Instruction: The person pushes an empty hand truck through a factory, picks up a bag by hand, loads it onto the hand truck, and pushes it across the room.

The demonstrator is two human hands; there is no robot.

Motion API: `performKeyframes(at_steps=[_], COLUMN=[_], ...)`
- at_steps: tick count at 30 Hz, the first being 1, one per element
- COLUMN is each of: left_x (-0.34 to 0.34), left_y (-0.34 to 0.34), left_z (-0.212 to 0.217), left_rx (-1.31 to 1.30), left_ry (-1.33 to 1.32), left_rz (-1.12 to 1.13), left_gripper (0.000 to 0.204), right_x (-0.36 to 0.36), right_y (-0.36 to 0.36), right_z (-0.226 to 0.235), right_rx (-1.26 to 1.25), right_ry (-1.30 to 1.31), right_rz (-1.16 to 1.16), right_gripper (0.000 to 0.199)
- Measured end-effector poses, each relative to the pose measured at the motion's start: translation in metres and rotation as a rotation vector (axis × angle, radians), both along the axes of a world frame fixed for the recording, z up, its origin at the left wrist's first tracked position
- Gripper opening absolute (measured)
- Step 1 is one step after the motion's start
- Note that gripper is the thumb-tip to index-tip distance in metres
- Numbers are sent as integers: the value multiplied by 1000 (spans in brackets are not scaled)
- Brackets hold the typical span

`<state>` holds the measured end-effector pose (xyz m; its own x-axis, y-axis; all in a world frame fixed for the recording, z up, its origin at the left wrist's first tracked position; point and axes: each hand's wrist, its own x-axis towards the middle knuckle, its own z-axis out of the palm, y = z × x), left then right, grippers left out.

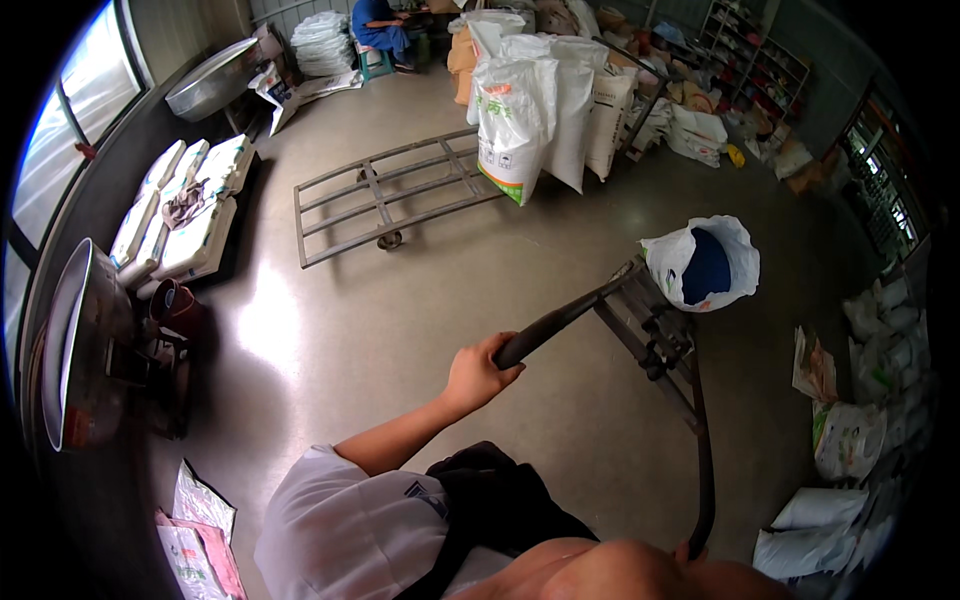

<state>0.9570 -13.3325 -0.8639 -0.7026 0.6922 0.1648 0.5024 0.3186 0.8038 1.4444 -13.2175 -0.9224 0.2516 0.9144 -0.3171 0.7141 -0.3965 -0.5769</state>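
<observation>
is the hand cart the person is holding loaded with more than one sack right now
No: the hand cart, gripped by the left hand and right hand, carries only one open white sack.

Stacked white sacks (540, 110) upper centre, metal rack (390, 195) flat on floor, big steel bowl (75, 350) far left, shelves (755, 60) upper right.

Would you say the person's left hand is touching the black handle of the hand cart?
Touching. The head view shows the left hand with its fingers wrapped round the end of the black handle, no gap between them.
</observation>
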Motion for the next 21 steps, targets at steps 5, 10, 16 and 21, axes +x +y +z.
performKeyframes(at_steps=[5, 10, 16, 21], left_x=[3, 1, -8, 2], left_y=[1, 1, 0, 9], left_z=[-4, -3, -12, -24], left_rx=[2, -11, -13, 57], left_ry=[-16, -9, 7, 40], left_rz=[-12, 0, -8, 6], left_gripper=[44, 43, 45, 45], right_x=[-33, -20, -41, -31], right_y=[-20, -17, -21, -28], right_z=[21, -16, -9, -9], right_rx=[33, 73, 100, 179], right_ry=[40, 276, 254, 471], right_rz=[-126, -197, -230, -278], right_gripper=[39, 34, 27, 18])
